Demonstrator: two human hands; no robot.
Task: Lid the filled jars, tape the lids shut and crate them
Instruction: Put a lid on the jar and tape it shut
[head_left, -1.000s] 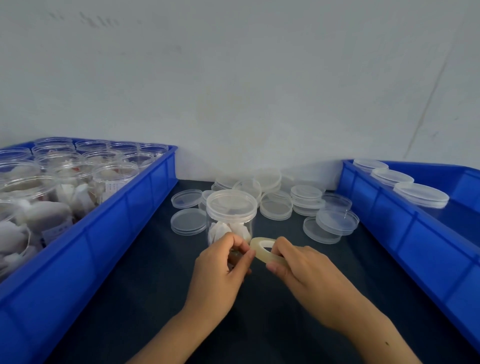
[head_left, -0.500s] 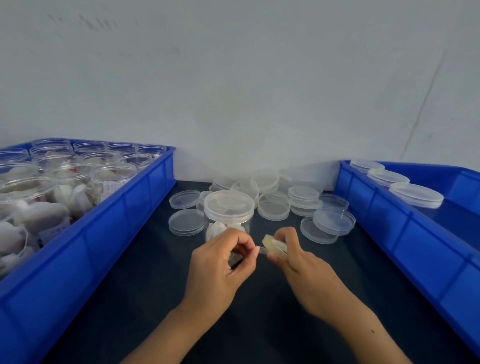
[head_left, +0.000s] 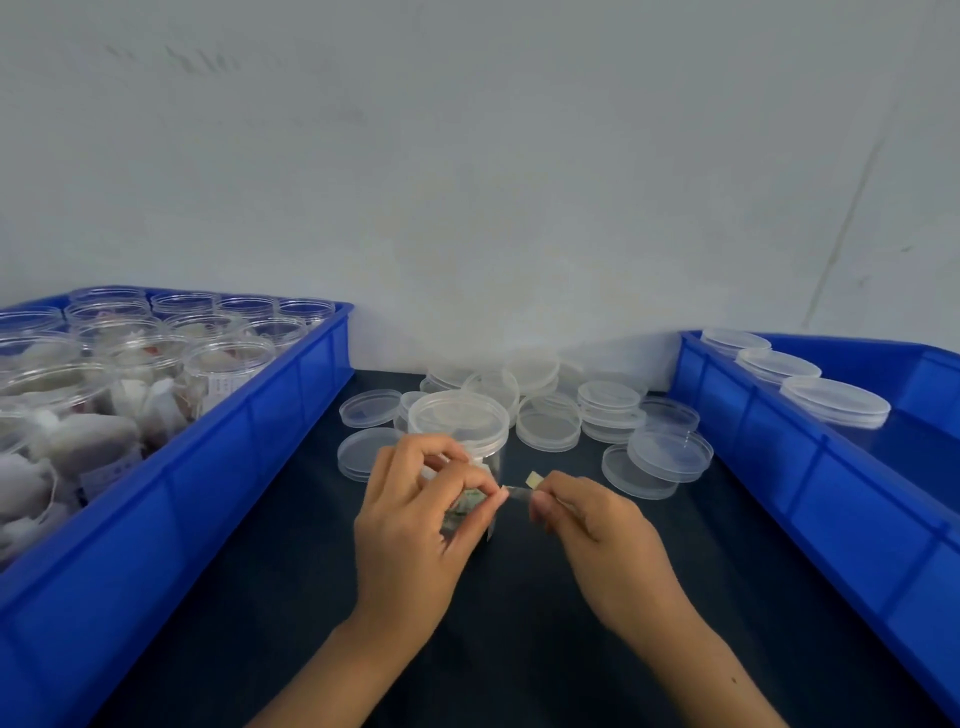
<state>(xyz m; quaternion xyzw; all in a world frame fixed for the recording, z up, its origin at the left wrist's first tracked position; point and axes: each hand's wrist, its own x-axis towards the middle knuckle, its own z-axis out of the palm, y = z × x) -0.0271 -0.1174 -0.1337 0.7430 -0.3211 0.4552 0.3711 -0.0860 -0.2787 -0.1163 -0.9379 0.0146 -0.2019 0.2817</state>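
A clear jar (head_left: 491, 457) with a clear lid (head_left: 458, 418) on top stands on the dark table, filled with white sachets. In front of it my left hand (head_left: 415, 525) pinches the free end of a clear tape strip (head_left: 516, 491). My right hand (head_left: 592, 535) grips the small tape roll (head_left: 534, 480), mostly hidden inside its fingers. The short strip is stretched between the two hands, just in front of the jar's lower right side.
A blue crate (head_left: 249, 467) on the left holds several open filled jars (head_left: 228, 364). A blue crate (head_left: 810, 467) on the right holds three lidded jars (head_left: 834, 400). Several loose clear lids (head_left: 608, 415) lie behind the jar near the white wall.
The tape roll turned edge-on and sank into my right hand. My hands drew slightly apart, pulling a short strip of tape out between them. The jar stayed put.
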